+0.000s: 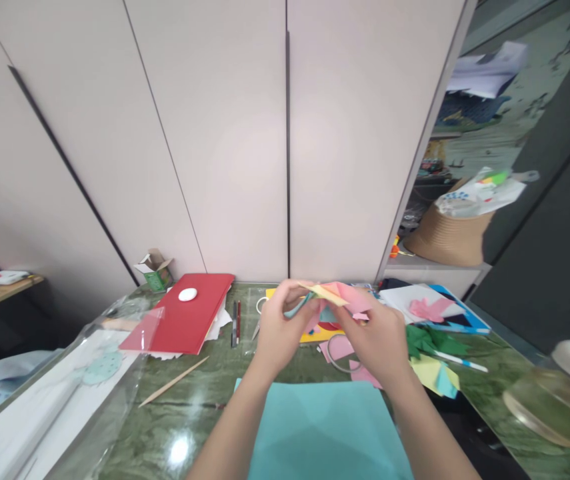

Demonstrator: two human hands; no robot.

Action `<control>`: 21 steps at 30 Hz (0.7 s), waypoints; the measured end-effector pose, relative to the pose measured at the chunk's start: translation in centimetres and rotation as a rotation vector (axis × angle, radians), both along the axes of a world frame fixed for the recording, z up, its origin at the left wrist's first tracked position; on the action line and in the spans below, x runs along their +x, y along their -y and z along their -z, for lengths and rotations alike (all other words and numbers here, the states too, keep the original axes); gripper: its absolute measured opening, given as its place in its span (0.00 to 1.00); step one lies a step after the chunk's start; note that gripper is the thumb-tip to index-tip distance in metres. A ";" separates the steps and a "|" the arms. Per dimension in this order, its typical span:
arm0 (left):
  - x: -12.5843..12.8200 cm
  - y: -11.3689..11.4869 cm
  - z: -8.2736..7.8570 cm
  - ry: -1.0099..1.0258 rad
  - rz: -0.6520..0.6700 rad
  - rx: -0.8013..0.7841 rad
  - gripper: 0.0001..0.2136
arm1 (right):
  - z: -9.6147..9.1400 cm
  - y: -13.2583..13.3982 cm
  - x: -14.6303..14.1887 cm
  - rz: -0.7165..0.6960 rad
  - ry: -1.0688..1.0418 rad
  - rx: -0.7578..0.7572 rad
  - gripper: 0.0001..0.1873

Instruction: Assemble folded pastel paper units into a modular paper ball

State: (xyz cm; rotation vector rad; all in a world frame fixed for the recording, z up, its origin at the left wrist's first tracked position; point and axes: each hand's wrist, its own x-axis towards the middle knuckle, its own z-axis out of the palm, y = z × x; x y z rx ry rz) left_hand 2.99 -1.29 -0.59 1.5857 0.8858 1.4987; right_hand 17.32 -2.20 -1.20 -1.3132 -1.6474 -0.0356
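Note:
Both my hands are raised over the back of the table, holding a folded paper piece (345, 298) in pink, pale yellow and teal between them. My left hand (285, 321) pinches its left side, where a teal strip curves by the thumb. On the other side, my right hand (375, 331) grips the pink part between thumb and fingers. How the paper layers join is partly hidden by my fingers. Beneath my forearms lies a teal paper sheet (332, 430). A roll of tape (343, 352) and pink paper scraps (365, 375) lie just below my right hand.
At left are a red folder (192, 313) with a white disc (187, 294), a pointed wooden stick (175, 381), pens (236, 323) and a clear plastic sleeve (109, 400). Green paper (429, 340), yellow paper (435, 373) and a lidded glass jar (549, 403) are at right. Cabinet doors (215, 133) rise behind.

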 end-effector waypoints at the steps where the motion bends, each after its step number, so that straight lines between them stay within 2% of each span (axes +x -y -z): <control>1: 0.0 -0.1 0.0 0.003 -0.013 0.007 0.06 | 0.0 0.0 0.0 -0.007 -0.016 -0.009 0.11; 6: 0.3 -0.6 0.6 0.065 -0.098 0.014 0.06 | 0.2 -0.2 -0.2 -0.029 -0.102 -0.043 0.13; 9: 0.5 -0.9 1.4 0.033 -0.163 0.052 0.06 | 0.6 -0.4 -0.4 0.001 -0.089 -0.012 0.13; 13: 0.7 -1.2 2.6 -0.058 -0.265 0.223 0.05 | 1.5 -0.8 -0.8 0.101 -0.073 0.056 0.14; 16: 0.8 -1.2 2.9 -0.082 -0.272 0.312 0.05 | 2.0 -1.0 -1.1 0.099 -0.108 0.071 0.16; 21: 1.2 -1.2 2.0 0.146 -0.194 0.039 0.05 | 2.0 -1.3 -1.4 0.000 -0.285 0.041 0.12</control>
